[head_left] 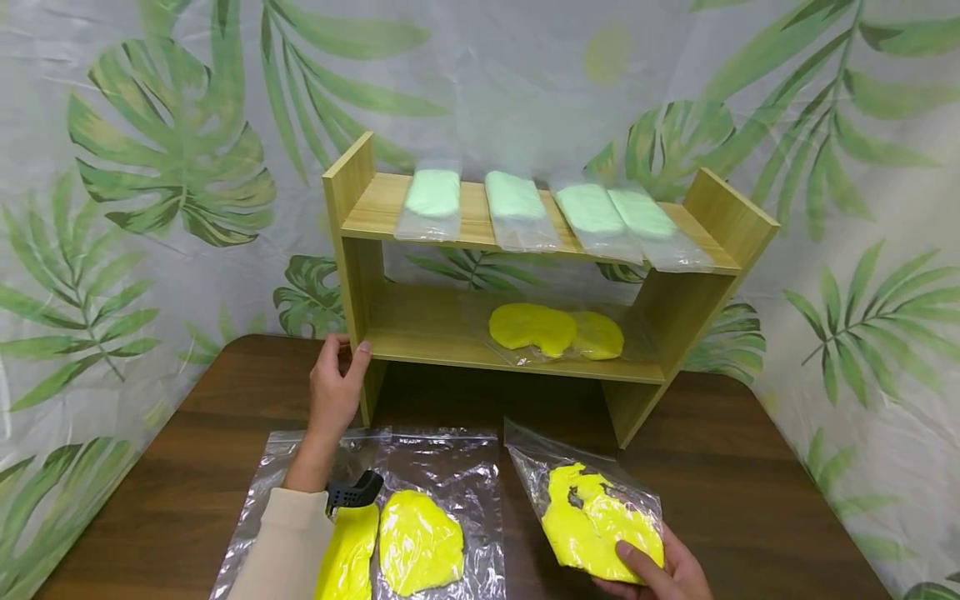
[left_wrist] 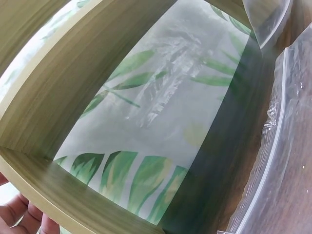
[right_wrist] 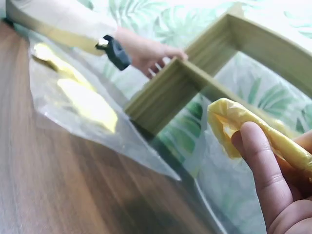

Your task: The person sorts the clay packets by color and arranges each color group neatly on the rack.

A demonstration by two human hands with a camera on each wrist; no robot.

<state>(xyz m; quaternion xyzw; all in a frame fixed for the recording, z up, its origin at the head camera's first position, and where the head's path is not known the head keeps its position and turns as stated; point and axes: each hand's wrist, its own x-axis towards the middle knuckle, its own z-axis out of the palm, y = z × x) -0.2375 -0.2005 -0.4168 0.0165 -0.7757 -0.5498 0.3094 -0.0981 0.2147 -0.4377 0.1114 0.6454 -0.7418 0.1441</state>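
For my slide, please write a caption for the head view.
Left hand grips the shelf; right hand holds a yellow-filled bag.

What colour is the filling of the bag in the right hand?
The filling is bright yellow; it shows best in the head view.

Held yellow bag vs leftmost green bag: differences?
The held bag contains bright yellow material; the leftmost green bag, pale green. The held bag's filling is ragged and holed, the leftmost green bag's neater. The right hand grips the held bag; the leftmost green bag lies on the top shelf. Both are clear plastic.
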